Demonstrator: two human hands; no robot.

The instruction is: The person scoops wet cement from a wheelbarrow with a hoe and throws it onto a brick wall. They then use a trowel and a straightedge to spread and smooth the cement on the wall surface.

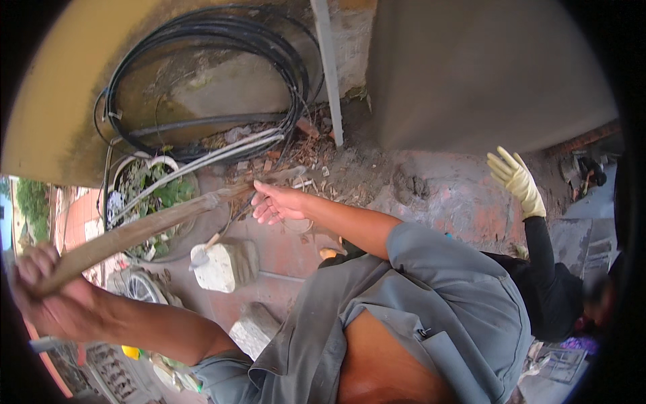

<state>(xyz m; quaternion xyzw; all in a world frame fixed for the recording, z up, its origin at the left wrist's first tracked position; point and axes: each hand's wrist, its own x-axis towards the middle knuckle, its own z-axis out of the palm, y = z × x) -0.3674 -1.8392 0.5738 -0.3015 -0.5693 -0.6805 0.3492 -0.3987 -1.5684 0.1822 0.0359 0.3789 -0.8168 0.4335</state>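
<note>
My left hand [57,296], at the far left, is closed around the near end of a long wooden batten [145,225]. The batten slants up and to the right across the view. By its far part is my right hand [277,203], with its fingers spread and its thumb close to the wood. I cannot tell whether the thumb touches it. Below the batten a small trowel [202,256] with a wooden handle rests on a pale block [225,268]. A second rough block [254,330] lies nearer to me.
Coiled black pipe [202,30] leans against the yellow wall, beside a pale upright post [328,74]. A potted plant [158,195] stands below it. Broken brick [308,128] and soil line the wall foot. At the right, another person raises a pale yellow glove [518,182].
</note>
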